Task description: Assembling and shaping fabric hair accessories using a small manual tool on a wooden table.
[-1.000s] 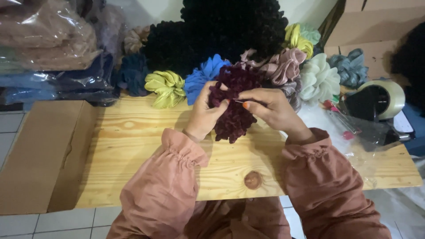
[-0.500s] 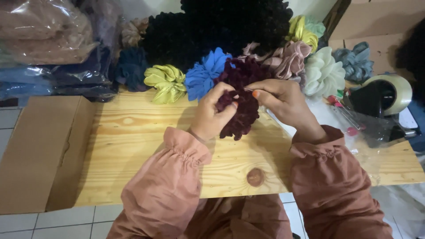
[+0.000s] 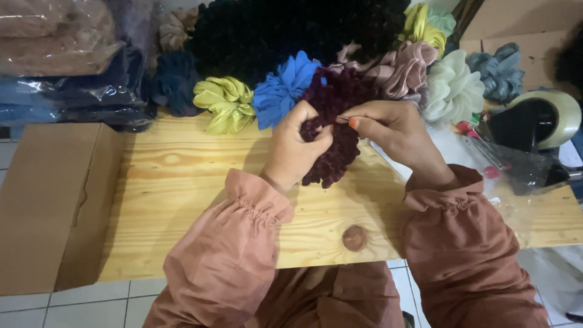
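We see a pale wooden desk (image 3: 182,182) whose near edge runs just above our lap, with tiled floor (image 3: 79,307) showing below it. The widest bare stretch of wood lies to the left of our hands, between the row of scrunchies at the back and that near edge; to the right the free surface is narrower, crowded by crinkled clear plastic (image 3: 522,164). A flat cardboard box (image 3: 48,200) butts against the desk's left end.

Our left hand (image 3: 297,146) is curled closed around the lower left side of a dark maroon scrunchie (image 3: 337,143), thumb pressed into its folds. Our right hand (image 3: 395,130) pinches the scrunchie's upper edge between thumb and forefinger, the other fingers loosely bent. The scrunchie is held just above the back middle of the desk, its lower ruffles hanging toward the wood. It is thick, deeply gathered and velvety, almost black in its creases.

Behind it lie a blue scrunchie (image 3: 282,91), touching the maroon one, a yellow-green scrunchie (image 3: 226,103) to the left, a dusty pink scrunchie (image 3: 404,70) and a pale mint scrunchie (image 3: 452,91) to the right, and a big heap of black scrunchies (image 3: 291,30) farther back.

At far left, stacked clear plastic packs (image 3: 61,61) hold folded brown and blue cloth. At far right a black tape dispenser (image 3: 537,121) carries a roll of tape, and brown cardboard (image 3: 522,24) stands behind it.
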